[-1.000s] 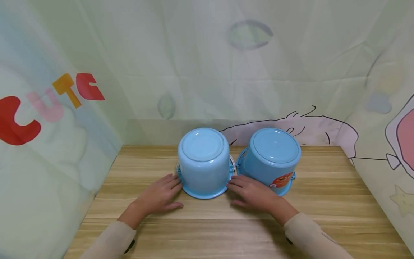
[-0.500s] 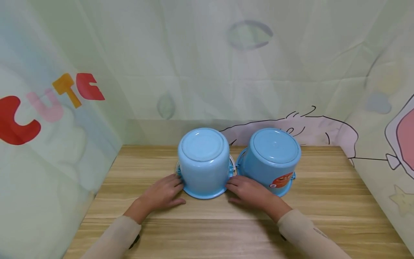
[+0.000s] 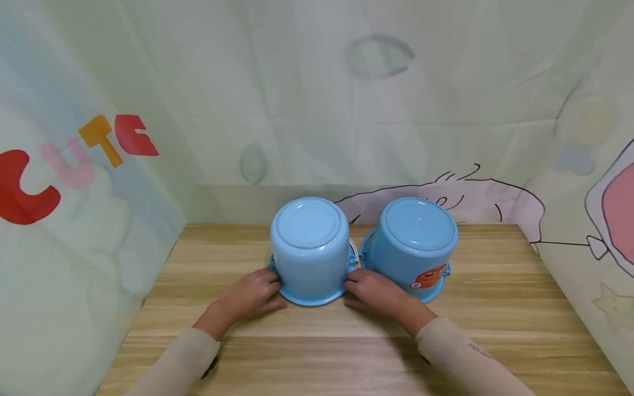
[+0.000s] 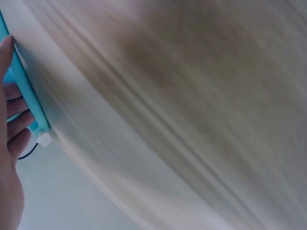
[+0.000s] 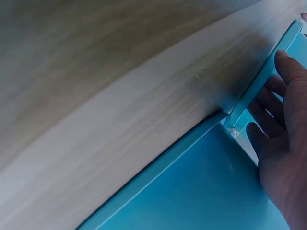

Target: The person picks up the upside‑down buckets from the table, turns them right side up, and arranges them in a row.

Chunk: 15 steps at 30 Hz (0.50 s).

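Two blue plastic buckets stand upside down at the back of the table. My left hand (image 3: 252,294) and my right hand (image 3: 373,294) hold the left bucket (image 3: 309,258) low on opposite sides, at its rim. In the left wrist view, the thumb and fingers of the left hand (image 4: 14,124) lie on either side of the blue rim (image 4: 28,91). The right wrist view shows the right hand (image 5: 288,115) with its thumb at the rim (image 5: 266,72). Behind my right hand is the right bucket (image 3: 416,228), with an orange label (image 3: 428,276).
The wood-grain table (image 3: 317,357) extends toward me and to both sides. Printed fabric (image 3: 297,148) rises behind the table and at the left and right. A light bucket handle (image 3: 354,250) shows in the narrow gap between the buckets.
Both hands have moved slightly inward against the left bucket, the thumbs coming closer to its rim. The buckets keep their places on the table; the head view shifts a little.
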Each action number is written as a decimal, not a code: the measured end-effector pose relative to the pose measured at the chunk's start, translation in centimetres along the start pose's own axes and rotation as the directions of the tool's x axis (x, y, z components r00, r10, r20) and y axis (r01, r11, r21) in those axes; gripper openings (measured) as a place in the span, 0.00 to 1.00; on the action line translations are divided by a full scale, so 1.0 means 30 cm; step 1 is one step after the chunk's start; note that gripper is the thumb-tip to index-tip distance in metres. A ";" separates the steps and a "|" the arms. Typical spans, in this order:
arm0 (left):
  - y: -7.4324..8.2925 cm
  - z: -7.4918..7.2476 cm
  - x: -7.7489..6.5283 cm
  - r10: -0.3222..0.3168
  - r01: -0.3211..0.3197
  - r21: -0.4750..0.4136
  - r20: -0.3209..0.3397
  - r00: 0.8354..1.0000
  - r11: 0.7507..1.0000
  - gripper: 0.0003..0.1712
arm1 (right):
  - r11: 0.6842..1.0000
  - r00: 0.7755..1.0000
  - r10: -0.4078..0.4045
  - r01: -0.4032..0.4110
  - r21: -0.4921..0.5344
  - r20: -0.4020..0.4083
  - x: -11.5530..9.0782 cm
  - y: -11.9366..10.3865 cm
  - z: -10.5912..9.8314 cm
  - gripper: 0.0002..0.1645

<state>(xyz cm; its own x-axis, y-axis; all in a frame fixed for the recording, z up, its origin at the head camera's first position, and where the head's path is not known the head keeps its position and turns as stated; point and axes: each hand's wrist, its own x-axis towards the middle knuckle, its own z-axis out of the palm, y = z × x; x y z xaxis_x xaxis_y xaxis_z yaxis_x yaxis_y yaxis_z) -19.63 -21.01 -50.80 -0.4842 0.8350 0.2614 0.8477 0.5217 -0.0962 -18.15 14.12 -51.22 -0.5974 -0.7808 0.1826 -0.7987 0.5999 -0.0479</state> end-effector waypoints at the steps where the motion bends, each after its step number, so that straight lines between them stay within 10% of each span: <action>1: 0.001 0.004 0.001 -0.005 0.005 -0.008 -0.008 1.000 1.000 0.21 | 1.000 1.000 0.000 0.000 0.003 -0.010 0.003 0.000 0.003 0.14; 15: 0.012 0.004 0.029 -0.050 0.051 -0.019 0.028 0.998 0.999 0.21 | 0.998 0.996 0.062 -0.062 -0.005 -0.066 0.032 -0.007 0.043 0.09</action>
<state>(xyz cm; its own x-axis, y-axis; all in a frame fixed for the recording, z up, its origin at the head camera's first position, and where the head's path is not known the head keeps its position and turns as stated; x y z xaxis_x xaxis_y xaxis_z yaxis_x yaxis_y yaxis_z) -19.77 -20.07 -50.72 -0.5321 0.8123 0.2390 0.8259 0.5600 -0.0647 -18.66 13.03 -52.31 -0.6395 -0.7292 0.2436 -0.7597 0.6480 -0.0546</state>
